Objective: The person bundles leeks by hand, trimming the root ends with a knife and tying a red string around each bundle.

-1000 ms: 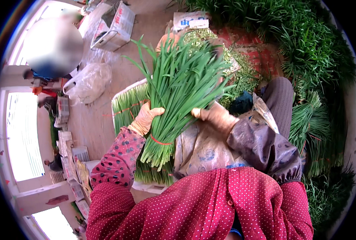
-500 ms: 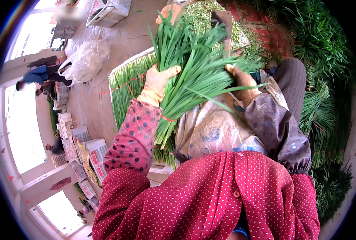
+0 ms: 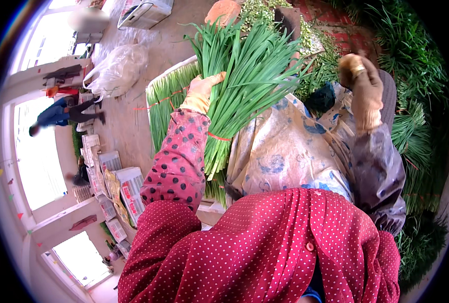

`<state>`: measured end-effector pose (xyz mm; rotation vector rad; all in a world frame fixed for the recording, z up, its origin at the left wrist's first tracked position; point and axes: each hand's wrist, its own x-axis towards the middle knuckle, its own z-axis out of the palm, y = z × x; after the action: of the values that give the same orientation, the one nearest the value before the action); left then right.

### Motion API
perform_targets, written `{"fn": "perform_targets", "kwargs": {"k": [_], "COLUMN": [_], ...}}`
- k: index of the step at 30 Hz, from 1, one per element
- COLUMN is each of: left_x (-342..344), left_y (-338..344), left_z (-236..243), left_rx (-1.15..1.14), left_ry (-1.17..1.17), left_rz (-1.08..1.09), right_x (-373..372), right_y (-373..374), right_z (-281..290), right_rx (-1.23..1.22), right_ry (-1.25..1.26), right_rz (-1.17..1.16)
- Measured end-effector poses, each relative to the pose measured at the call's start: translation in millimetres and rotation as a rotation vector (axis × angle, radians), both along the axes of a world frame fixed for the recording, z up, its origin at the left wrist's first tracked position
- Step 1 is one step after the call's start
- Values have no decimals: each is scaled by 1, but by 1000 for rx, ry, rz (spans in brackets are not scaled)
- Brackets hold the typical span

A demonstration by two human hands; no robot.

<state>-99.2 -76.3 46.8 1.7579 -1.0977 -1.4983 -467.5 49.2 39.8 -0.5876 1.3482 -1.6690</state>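
Note:
My left hand (image 3: pixel 203 93), in a pale orange glove, is closed around a thick bunch of garlic chives (image 3: pixel 257 63). A red band (image 3: pixel 219 137) circles the stems below the hand, and the green leaves fan out upward. My right hand (image 3: pixel 365 91), in a brown knit glove, is raised at the right, apart from the bunch. Its fingers are curled and a little blurred; what they hold, if anything, cannot be made out. A stained plastic apron (image 3: pixel 290 151) covers my lap beneath the bunch.
Left of the bunch, a white-edged box (image 3: pixel 153 83) holds upright banded chives. Leaf scraps (image 3: pixel 312 40) lie ahead. Heaped greens (image 3: pixel 408 45) and banded bunches (image 3: pixel 411 134) line the right. A plastic bag (image 3: pixel 121 70) and stacked cartons (image 3: pixel 128 189) stand left, with a person (image 3: pixel 58 111) beyond.
My right hand has left the leaves and swung away to the right, fingers curling. The bunch stays in my left hand, its leaves lying straighter. The far person has shifted position.

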Motion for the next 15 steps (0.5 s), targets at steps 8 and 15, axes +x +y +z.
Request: {"fn": "perform_targets", "kwargs": {"k": [8, 15], "left_x": [-17, -12], "left_y": [9, 1], "left_z": [13, -6], "left_rx": [93, -18], "left_ry": [225, 48], "left_rz": [-34, -6], "right_x": [109, 145], "right_y": [18, -2], "right_z": [3, 2], "right_rx": [20, 102], "right_ry": [541, 475], "right_rz": [813, 796]}}
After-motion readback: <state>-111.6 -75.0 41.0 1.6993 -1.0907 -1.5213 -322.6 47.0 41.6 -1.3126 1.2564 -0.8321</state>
